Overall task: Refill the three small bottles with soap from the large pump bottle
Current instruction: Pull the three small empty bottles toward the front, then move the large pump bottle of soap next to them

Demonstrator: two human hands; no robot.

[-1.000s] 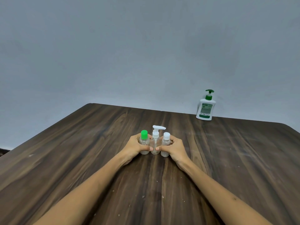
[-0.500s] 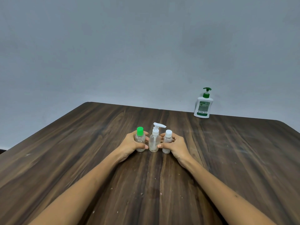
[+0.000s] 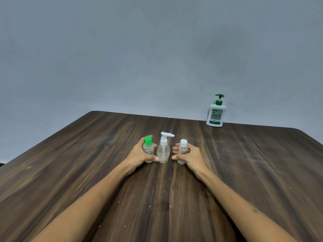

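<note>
Three small clear bottles stand upright in a row at the middle of the dark wooden table [image 3: 70, 163]. My left hand [image 3: 138, 156] curls round the green-capped bottle [image 3: 148, 151] on the left. The small pump bottle [image 3: 164, 151] with a white pump head stands free between my hands, with my left thumb tip at its base. My right hand [image 3: 192, 157] grips the white-capped bottle [image 3: 182, 151] on the right. The large white pump bottle [image 3: 216, 113] with a green pump stands far off at the table's back edge, right of centre.
A plain grey wall rises behind the table. The table's rounded back corners show at left and right. Small pale specks dot the wood near me.
The three small bottles were pressed together between my hands; now my hands have drawn apart, the white-capped bottle has moved right and the green-capped one slightly left.
</note>
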